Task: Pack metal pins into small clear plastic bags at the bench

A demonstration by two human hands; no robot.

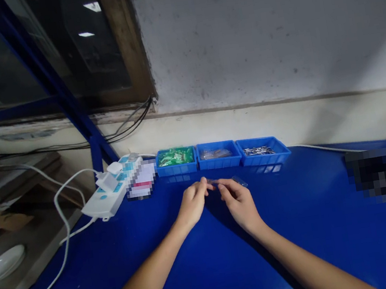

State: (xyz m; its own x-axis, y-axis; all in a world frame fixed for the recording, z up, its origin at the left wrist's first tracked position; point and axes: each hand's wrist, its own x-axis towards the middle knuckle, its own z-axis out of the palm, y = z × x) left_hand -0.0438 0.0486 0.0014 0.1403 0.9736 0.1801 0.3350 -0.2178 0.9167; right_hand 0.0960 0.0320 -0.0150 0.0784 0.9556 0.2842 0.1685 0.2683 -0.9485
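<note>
In the head view both hands are close together over the blue table, fingers pinched on a small thin clear plastic piece (212,181). My left hand (194,202) grips its left end between thumb and fingers. My right hand (239,200) has closed its thumb and fingers at the right end. The fingers partly cover the piece, so its exact kind cannot be made out. Just past the right hand's knuckles shows another clear plastic bit (240,181); whether it joins the held piece is unclear.
Along the wall stand three blue bins: one with green pieces (178,168), one with clear pieces (219,161), one with thin metal parts (265,157). A white power strip (103,198) with plugs and cables lies left. A blurred dark object (381,178) sits right on the blue table (322,221).
</note>
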